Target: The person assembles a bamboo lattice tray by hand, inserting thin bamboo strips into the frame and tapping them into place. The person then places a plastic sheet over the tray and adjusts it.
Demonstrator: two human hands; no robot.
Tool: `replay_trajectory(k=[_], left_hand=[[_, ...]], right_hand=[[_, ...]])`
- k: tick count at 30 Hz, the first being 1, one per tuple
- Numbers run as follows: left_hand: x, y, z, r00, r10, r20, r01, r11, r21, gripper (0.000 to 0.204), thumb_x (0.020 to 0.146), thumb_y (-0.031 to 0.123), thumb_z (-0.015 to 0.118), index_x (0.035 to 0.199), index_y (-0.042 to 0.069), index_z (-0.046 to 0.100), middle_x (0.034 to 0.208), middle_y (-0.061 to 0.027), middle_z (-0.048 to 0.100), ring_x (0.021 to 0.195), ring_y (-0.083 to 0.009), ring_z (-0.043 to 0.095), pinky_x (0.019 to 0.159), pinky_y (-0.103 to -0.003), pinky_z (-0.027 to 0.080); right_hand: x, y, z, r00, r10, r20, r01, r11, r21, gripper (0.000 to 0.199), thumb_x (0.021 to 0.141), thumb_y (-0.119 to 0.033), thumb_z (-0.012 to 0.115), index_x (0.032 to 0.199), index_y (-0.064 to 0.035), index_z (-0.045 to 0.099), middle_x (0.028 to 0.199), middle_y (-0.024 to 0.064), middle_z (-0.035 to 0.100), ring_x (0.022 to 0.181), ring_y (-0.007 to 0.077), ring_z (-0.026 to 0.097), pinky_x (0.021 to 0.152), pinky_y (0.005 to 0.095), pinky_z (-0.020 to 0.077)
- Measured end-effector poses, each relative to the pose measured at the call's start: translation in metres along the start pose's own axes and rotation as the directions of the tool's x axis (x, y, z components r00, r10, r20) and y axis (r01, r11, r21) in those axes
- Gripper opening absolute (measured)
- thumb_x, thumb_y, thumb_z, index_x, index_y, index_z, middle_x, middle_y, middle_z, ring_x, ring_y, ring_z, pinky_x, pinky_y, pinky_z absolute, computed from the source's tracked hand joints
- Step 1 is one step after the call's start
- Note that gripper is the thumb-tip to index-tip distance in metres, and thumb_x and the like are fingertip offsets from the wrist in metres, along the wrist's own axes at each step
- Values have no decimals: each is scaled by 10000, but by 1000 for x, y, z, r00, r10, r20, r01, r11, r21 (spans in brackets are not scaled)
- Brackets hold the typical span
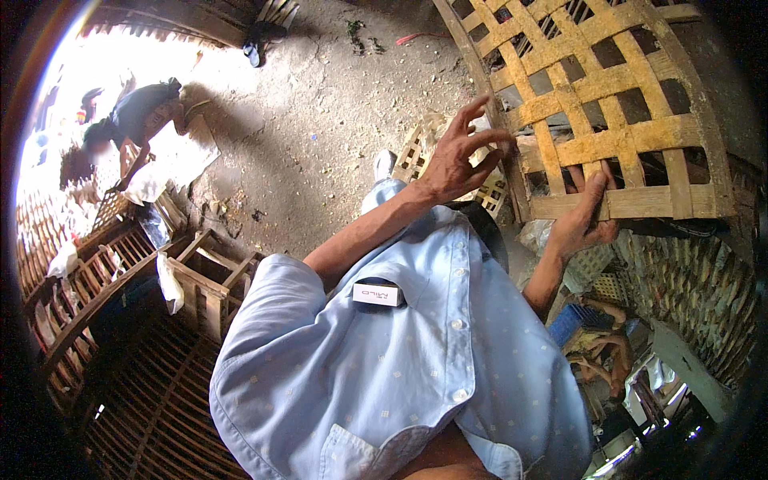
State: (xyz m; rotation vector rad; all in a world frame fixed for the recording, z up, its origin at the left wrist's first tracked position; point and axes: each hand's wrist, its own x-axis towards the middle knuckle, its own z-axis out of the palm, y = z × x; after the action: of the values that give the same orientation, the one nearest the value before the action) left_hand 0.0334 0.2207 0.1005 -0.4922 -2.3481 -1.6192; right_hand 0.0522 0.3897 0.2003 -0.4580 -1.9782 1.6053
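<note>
R hand [580, 226] grips woven panel [624, 142] at lower rail, thumb in front; L hand [452, 164] fingers spread by its L edge, contact unclear. Littered grey flr [296, 112]; wooden crate [210, 308] & stooping person [148, 110] at L.

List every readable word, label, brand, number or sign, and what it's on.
Small white box at the chest pocket: printed lettering, wording not copied here.
Woven panel: no lettering visible.
Light-blue shirt: small pale marks, no lettering visible.
Hanging white bag at left: no lettering can be made out.
</note>
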Motion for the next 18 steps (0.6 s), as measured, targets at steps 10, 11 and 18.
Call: replay_trajectory(k=[10, 11, 18], left_hand=[[3, -11, 4, 997, -66, -41, 72, 980, 187, 524, 922, 216, 643, 1408, 113, 477, 1464, -212, 407, 1351, -406, 393, 1107, -493, 344], [2, -9, 5, 999, -51, -8, 51, 981, 186, 525, 924, 223, 638, 1412, 118, 473, 1461, -204, 415, 1349, -402, 397, 1105, -491, 346], [5, -1, 8, 993, -84, -77, 87, 995, 39, 256, 851, 209, 739, 1104, 170, 727, 1241, -101, 623, 1111, -317, 588, 909, -442, 497]], right_hand=[[2, 8, 3, 998, 59, 19, -60, 995, 84, 390, 966, -195, 615, 1198, 113, 557, 1156, 266, 602, 958, 363, 679, 782, 414, 595], [2, 9, 3, 998, 65, 25, -67, 994, 88, 388, 968, -194, 613, 1206, 107, 555, 1162, 260, 600, 962, 359, 677, 788, 411, 594], [2, 8, 5, 997, 77, 26, -79, 991, 105, 358, 972, -156, 601, 1192, 123, 552, 1156, 250, 600, 950, 323, 674, 804, 400, 590]])
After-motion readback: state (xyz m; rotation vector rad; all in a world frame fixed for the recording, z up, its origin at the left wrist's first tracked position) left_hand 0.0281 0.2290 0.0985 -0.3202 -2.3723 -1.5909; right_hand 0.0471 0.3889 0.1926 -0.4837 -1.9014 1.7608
